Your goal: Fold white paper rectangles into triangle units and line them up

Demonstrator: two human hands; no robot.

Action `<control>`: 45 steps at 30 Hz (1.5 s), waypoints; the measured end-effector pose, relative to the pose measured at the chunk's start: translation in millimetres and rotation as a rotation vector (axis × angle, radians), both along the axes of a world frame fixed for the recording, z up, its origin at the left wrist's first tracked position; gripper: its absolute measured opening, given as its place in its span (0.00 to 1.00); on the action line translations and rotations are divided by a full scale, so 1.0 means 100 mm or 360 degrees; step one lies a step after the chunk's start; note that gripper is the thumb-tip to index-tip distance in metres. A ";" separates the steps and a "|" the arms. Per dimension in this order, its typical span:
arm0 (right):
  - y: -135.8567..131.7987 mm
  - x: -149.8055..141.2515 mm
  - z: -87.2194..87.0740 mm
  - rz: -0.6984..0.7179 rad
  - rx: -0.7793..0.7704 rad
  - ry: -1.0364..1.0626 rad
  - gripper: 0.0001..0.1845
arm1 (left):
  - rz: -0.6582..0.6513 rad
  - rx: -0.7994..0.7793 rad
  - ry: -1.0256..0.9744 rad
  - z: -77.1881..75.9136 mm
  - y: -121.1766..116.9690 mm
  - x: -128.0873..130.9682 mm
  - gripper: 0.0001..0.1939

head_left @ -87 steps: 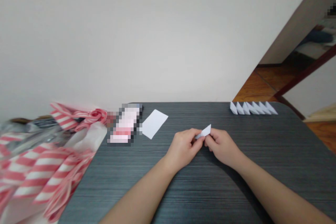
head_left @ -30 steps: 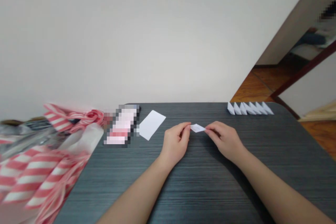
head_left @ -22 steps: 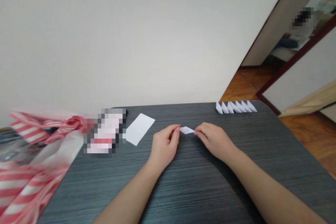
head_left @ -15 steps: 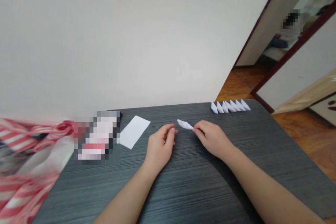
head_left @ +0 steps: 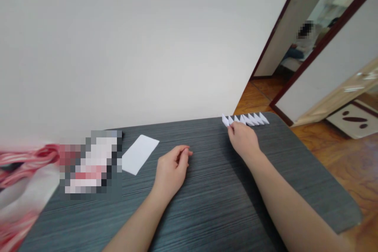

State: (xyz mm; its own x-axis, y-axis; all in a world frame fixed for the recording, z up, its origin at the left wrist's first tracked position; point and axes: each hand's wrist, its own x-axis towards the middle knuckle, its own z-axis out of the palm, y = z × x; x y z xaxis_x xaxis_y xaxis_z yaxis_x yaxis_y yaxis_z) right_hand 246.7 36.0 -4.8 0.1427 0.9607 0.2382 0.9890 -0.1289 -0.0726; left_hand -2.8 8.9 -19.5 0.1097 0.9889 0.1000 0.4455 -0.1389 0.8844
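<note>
- Right hand (head_left: 243, 138) pinched folded paper (head_left: 225, 121) just left of folded row (head_left: 251, 119), long axes near-parallel.
- Left hand (head_left: 171, 167) was farther off, loosely curled, looked empty.

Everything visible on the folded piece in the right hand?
The folded piece is white, apparently paper, its pointed upper tip leaning left. The right hand pinches its lower end, hiding part. It is at the left end of a row of similar pieces, near the far edge of the dark table. Contact with table or row is unclear.
</note>
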 end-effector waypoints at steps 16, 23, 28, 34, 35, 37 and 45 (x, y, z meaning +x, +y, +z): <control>0.04 -0.02 -0.07 -0.0064 -0.0053 0.0037 0.16 | -0.0056 0.0088 0.0065 -0.04 0.01 -0.05 0.12; 0.03 0.00 -0.08 -0.0075 -0.0037 0.0069 0.16 | -0.0044 0.0075 0.0062 -0.05 0.01 -0.05 0.12; -0.01 -0.01 -0.02 -0.0080 0.0032 0.0077 0.18 | -0.0053 0.0085 0.0088 -0.05 0.01 -0.06 0.12; -0.13 -0.18 0.04 0.0559 0.0100 0.0240 0.15 | -0.0052 0.0092 0.0049 -0.06 0.00 -0.06 0.12; -0.14 -0.21 0.03 0.0731 0.0067 0.0297 0.14 | -0.0051 0.0101 0.0044 -0.06 0.00 -0.07 0.12; -0.15 -0.27 -0.03 0.0997 0.0048 0.0354 0.11 | -0.0065 0.0172 0.0085 -0.07 0.00 -0.09 0.11; -0.13 -0.38 -0.35 0.1345 0.0001 0.0347 0.25 | 0.0139 0.0626 0.0835 -0.01 0.05 -0.36 0.10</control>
State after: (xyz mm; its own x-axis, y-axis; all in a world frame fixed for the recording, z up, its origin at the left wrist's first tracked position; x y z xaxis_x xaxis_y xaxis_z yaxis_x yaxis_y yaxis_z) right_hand 209.2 22.7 -40.2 -0.5751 0.7653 0.2892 0.7174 0.6417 -0.2714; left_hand -39.1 13.5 -20.4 0.1633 0.8970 0.4107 0.8278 -0.3510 0.4376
